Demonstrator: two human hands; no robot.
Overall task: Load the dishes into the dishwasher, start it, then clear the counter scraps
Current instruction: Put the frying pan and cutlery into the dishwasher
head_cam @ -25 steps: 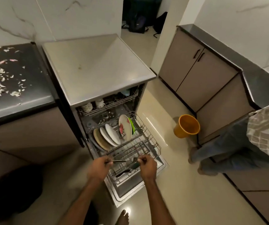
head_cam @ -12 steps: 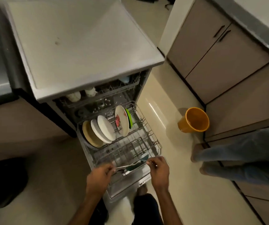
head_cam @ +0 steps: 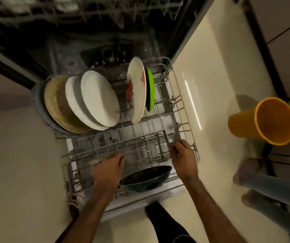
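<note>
Wire rack [head_cam: 180,109]: five plates [head_cam: 98,99], one pan [head_cam: 146,178], left hand [head_cam: 108,171] and right hand [head_cam: 184,158].

Both my hands reaching forward and down, bare arms stretched out

My left hand [head_cam: 108,170] is low and near the middle, back of the hand up, its fingers curled downward. It is blurred, so I cannot tell if they close on something. My right hand [head_cam: 184,158] is a little farther forward and well apart from the left, the wrist almost straight, the fingers [head_cam: 173,149] bent and drawn together at the tips. What is between them I cannot make out. My left arm [head_cam: 88,213] and right arm [head_cam: 216,213] come up from the bottom edge and draw nearer to each other toward the hands.
</note>
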